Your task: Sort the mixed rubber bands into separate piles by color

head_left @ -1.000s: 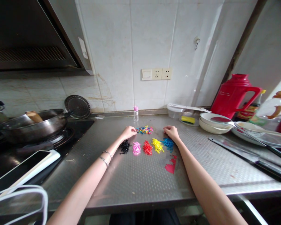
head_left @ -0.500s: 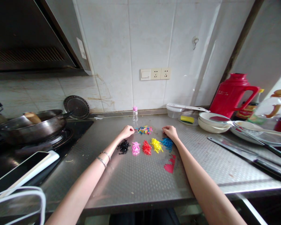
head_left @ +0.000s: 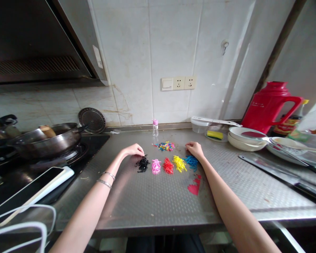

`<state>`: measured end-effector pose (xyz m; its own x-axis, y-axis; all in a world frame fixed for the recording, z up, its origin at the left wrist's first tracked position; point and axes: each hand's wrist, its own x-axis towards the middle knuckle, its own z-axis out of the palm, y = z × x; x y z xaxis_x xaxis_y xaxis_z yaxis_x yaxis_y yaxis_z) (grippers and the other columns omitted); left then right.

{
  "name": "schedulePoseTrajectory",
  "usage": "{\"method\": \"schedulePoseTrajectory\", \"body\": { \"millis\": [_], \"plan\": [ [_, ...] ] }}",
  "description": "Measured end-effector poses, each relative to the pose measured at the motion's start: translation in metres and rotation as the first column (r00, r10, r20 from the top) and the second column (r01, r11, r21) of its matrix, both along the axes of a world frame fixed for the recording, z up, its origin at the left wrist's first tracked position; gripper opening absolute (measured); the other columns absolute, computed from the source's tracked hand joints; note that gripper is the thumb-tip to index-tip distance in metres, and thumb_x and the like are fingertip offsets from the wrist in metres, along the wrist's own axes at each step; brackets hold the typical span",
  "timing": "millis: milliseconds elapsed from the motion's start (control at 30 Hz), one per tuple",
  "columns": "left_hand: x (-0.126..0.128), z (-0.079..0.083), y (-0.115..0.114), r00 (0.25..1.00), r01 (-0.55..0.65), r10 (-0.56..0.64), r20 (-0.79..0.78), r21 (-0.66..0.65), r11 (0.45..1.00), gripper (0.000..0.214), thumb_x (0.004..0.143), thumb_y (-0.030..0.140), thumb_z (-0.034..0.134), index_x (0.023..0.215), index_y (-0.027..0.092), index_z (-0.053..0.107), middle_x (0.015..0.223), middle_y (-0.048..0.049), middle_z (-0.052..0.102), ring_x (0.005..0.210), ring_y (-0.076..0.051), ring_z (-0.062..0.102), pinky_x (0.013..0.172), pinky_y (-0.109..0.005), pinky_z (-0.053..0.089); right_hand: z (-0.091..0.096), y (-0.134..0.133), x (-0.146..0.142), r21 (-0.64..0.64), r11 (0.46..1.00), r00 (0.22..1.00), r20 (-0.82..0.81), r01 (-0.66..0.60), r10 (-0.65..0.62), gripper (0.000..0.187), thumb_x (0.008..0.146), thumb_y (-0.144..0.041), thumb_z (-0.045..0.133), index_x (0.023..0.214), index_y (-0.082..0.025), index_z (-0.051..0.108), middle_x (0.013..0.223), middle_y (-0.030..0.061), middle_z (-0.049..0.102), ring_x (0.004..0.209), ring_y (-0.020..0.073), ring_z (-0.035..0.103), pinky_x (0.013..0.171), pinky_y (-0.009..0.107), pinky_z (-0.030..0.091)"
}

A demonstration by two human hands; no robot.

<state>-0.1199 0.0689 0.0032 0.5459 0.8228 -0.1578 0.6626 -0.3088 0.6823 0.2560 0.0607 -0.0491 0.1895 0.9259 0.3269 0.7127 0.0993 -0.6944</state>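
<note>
My left hand (head_left: 133, 150) is closed in a pinch at the upper left edge of a pile of black rubber bands (head_left: 142, 164), with a small black band at its fingertips. My right hand (head_left: 195, 149) rests with curled fingers just behind the blue rubber bands (head_left: 191, 162); whatever it may hold is hidden. Between them lie separate piles of pink bands (head_left: 156, 166), red bands (head_left: 168, 166) and yellow bands (head_left: 179, 163). Behind these is a mixed heap of many-coloured bands (head_left: 166, 146).
A small pink-capped bottle (head_left: 155, 129) stands by the wall. A torn red piece (head_left: 194, 187) lies nearer me. Right are a knife (head_left: 268, 172), bowls (head_left: 246, 140) and a red thermos (head_left: 270, 107); left are a pan (head_left: 50, 140) and a phone-like device (head_left: 28, 191).
My left hand has moved left and nearer, from the edge of the mixed heap to the black pile. My right hand stays by the blue pile. The view has shifted slightly.
</note>
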Motion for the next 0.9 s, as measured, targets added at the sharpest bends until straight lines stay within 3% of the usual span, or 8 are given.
{"method": "schedulePoseTrajectory", "body": {
  "millis": [133,367,600,900],
  "plan": [
    [-0.006,0.007,-0.004,1.0,-0.013,0.013,-0.005,-0.05,0.999,0.03,0.059,0.037,0.063,0.073,0.011,0.069,0.058,-0.0021,0.061,0.05,-0.009,0.045,0.049,-0.02,0.032,0.002,0.0,0.0,-0.01,1.0,0.999,0.036,0.0,0.001,0.03,0.065,-0.023,0.046,0.081,-0.014,0.069,0.064,0.0038,0.066,0.067,0.0151,0.061,0.062,0.02,0.042],
    [-0.013,-0.002,0.008,0.985,-0.147,0.141,0.1,0.057,0.988,0.031,0.063,0.039,0.059,0.071,0.01,0.066,0.053,-0.0006,0.054,0.045,-0.007,0.04,0.044,-0.019,0.03,0.016,-0.008,-0.018,-0.009,1.0,0.969,0.245,0.018,-0.015,0.027,0.07,-0.026,0.047,0.084,-0.02,0.069,0.083,0.0045,0.067,0.078,0.0162,0.06,0.066,0.021,0.042],
    [-0.006,-0.006,0.011,0.967,-0.217,0.194,0.166,0.134,0.967,0.028,0.066,0.035,0.056,0.073,0.01,0.066,0.054,-0.0009,0.055,0.046,-0.007,0.042,0.044,-0.019,0.03,0.033,-0.024,-0.054,-0.021,0.986,0.86,0.486,-0.166,0.155,0.025,0.078,-0.033,0.045,0.089,-0.025,0.066,0.095,0.0033,0.063,0.088,0.0147,0.056,0.07,0.02,0.04],
    [0.001,-0.009,0.011,0.966,-0.23,0.206,0.159,0.148,0.962,0.027,0.066,0.033,0.055,0.073,0.01,0.065,0.055,-0.0007,0.054,0.045,-0.007,0.042,0.044,-0.019,0.03,0.028,-0.026,-0.068,-0.091,0.982,0.804,0.564,-0.165,0.187,0.028,0.081,-0.041,0.045,0.09,-0.022,0.065,0.095,0.0058,0.061,0.094,0.0167,0.052,0.073,0.021,0.039]
  ]
}}
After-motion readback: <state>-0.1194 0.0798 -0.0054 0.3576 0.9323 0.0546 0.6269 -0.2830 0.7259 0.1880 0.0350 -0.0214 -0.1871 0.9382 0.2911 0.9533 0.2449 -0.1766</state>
